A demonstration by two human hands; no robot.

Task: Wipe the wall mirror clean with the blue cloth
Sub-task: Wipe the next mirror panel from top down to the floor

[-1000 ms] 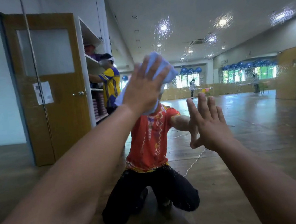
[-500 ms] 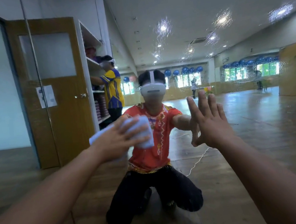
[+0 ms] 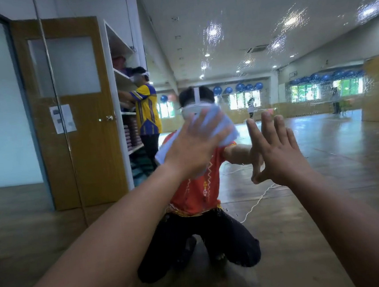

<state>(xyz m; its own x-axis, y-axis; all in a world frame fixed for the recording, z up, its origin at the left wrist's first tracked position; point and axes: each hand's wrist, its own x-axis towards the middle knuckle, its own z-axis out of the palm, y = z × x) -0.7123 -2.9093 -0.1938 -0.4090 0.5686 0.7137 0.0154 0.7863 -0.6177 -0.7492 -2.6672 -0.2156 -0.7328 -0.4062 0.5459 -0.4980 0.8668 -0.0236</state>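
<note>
Wall mirror (image 3: 326,176): fills the view, person kneeling close so both arms reach the glass. Right grip (image 3: 277,155): fingers spread, flat on glass just right of centre, holds nothing, prob. a brace vs. the wiping push; left grip (image 3: 196,147): fingers straight, pressing, not pinching. Blue cloth (image 3: 214,122): bunched under left palm at mirror centre, flat to glass for max. contact; droplets (image 3: 288,22) upper right look unwiped.

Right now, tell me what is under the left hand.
The blue cloth, pressed by the left hand against the wall mirror. The glass beneath the cloth is covered; its state cannot be seen.
</note>
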